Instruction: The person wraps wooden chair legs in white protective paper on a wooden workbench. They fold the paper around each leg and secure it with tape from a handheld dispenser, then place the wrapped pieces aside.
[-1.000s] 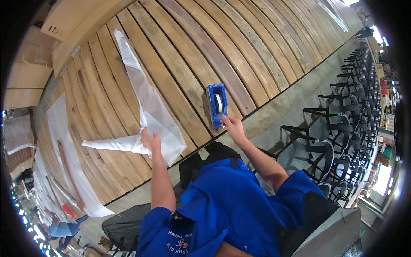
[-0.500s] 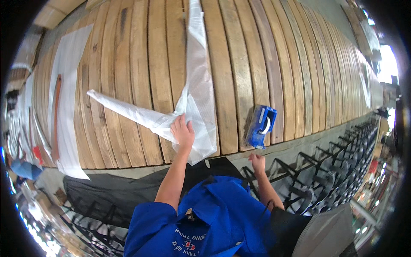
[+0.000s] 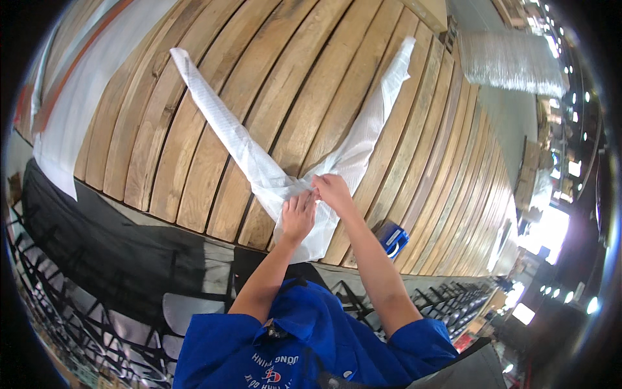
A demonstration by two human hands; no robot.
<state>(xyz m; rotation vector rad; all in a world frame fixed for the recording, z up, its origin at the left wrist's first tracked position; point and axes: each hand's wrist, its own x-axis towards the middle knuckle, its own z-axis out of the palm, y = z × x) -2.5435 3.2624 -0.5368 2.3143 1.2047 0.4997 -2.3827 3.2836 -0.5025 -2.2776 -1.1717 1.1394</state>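
Observation:
A V-shaped bundle of translucent white packing wrap (image 3: 243,142) lies on the wooden slats, its two long arms pointing away from me. My left hand (image 3: 298,217) rests on the wrap near the point of the V, fingers laid flat against it. Right beside it, my right hand (image 3: 332,191) is closed in a pinch over the place where the two arms meet. What sits between its fingertips is too small to make out. A blue tape dispenser (image 3: 392,240) stands on the slats to the right of my right forearm, partly hidden by it.
Wooden slats (image 3: 414,162) form the wide work surface. At the left lies a white sheet (image 3: 84,110) with a reddish-brown strip on it. Black metal frames (image 3: 447,295) line the near edge, and black cloth (image 3: 123,240) hangs at the near left. Clear wrapped material (image 3: 512,61) is at the far right.
My right hand has moved from beside the tape dispenser to the wrap, next to my left hand. The view has turned, so the slats now slant.

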